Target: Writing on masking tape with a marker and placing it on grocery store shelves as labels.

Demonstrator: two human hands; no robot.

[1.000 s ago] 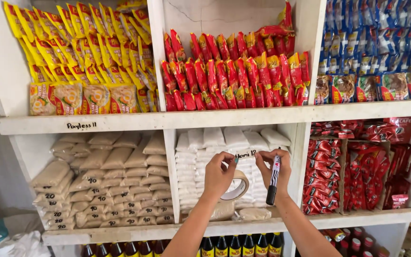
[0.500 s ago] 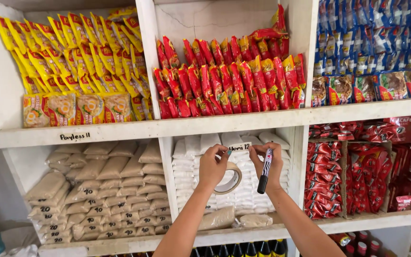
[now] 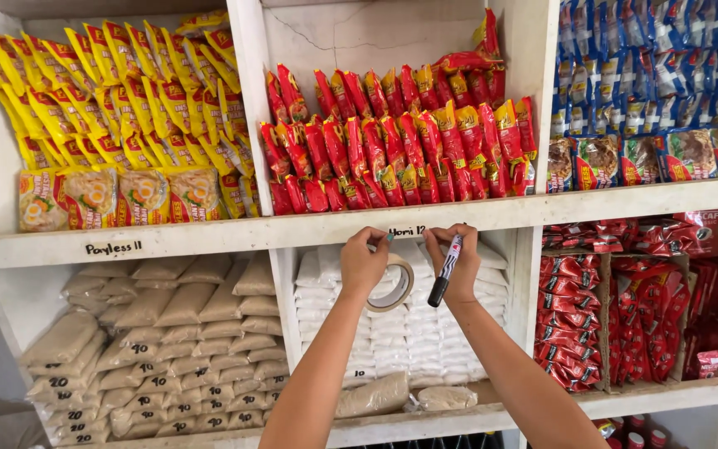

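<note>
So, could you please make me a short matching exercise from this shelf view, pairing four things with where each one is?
Things:
1. roll of tape
2. marker pen
3. yellow packets
4. red packets

Places:
A. upper middle compartment
B. right hand, tip pointing down
C. upper left compartment
D. left hand, just under the shelf edge

Pairs: 1-D, 2-B, 3-C, 4-A
</note>
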